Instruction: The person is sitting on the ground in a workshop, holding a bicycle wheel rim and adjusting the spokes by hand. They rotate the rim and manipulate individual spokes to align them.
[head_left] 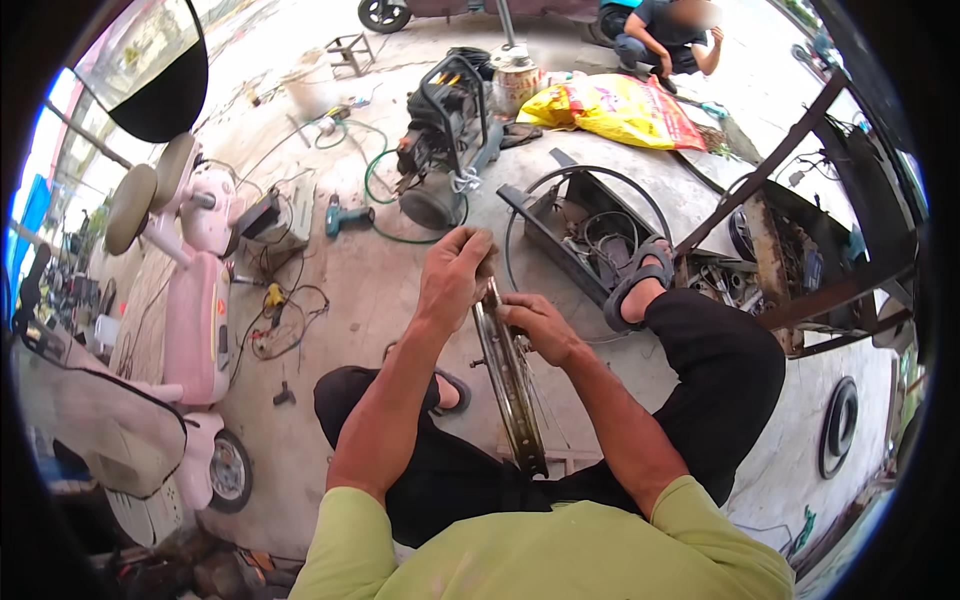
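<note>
Far left: pink scooter (195, 300) parked on the concrete floor (340, 290), seat cushions up, one small wheel visible low down. Loose cables and small tools lie beside it. A teal power drill (345, 217) sits on the floor further in, near a green hose (375, 190).

Centre top: dark engine unit (445, 135) lying on the floor, hose looped around its left side.

Centre: person sits low, black trousers, lime-green shirt. A metal wheel rim (510, 385) stands upright on edge between the knees, spokes visible, lower end near the lap, top end by the hands.

Left hand (455, 275): fingers curled closed over the top of the rim, gripping the rim edge. Whether something small is pinched in the fingertips cannot be told.

Right hand (540, 325): just beside and below the left, fingers bent and pressed against the rim's side, thumb on the edge. Partly closed, holding the rim.

Right of the hands: sandalled foot (640, 285) resting on a dark tray (570, 225) of parts, with a thin tyre hoop (590, 175) lying over it.

Top right: yellow sack (620, 108), another person (665, 35) crouching behind it. Far right: rusty metal frame (800, 250) and a tyre (838, 428) on the floor.
</note>
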